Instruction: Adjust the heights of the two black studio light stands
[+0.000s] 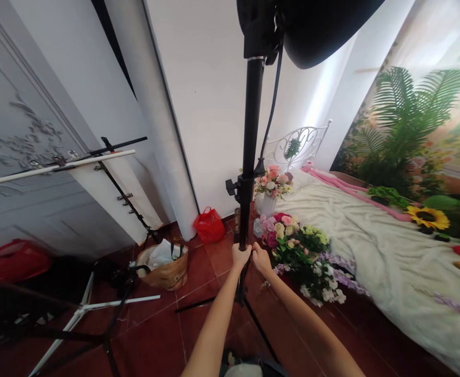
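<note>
A black light stand rises in front of me, its legs spread on the floor. My left hand is wrapped round the lower part of its pole. Just to the right of the pole, my right hand has its fingers closed in a pinch; what they hold, if anything, is hidden. On top sits a large black lamp head, cut off by the upper edge. A dark power cable hangs from it to a plug beside the pole. A clamp knob juts out on the pole's left side.
To the right, artificial flowers stand beside a bed with a cream blanket. A red bag and a woven basket sit on the tiles. Further stands with a white crossbar and white legs occupy the left.
</note>
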Tool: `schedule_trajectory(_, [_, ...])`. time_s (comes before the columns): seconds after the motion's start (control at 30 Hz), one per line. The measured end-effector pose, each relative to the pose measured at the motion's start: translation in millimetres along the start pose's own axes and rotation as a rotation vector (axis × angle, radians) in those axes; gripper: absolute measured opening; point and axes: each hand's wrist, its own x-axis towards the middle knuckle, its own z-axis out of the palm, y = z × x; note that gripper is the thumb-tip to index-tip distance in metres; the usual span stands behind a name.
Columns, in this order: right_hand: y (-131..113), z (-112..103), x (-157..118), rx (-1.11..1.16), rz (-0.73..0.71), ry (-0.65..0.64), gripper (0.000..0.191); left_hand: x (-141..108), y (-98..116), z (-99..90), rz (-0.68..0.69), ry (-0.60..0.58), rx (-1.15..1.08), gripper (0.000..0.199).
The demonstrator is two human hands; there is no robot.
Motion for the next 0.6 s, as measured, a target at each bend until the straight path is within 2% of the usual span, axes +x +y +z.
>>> schedule_trajectory(0.17, [3.4,7.3,-4.0,0.142,-0.023,0.023,0.02,-1.1,0.7,-0.1,0.007,0.008,0.004,0.023])
schedule_trajectory(0.33, [6.0,11.2,-18.8,0.326,0.015,0.03,0.023,-0.5,-0.8,0.7,0.015,0.011,-0.004,0.02])
schedule_trajectory(0.47, [7.9,6.4,-23.2,0.288,0.073,-0.006,0.032,-1.5,2.5,1.2,0.013,0.021,-0.025,0.018])
schedule_trajectory(0.6, [13.6,2.5,-17.1,0.249,0.066,-0.042,0.038,-2.7,7.2,2.0,-0.003,0.016,-0.037,0.021])
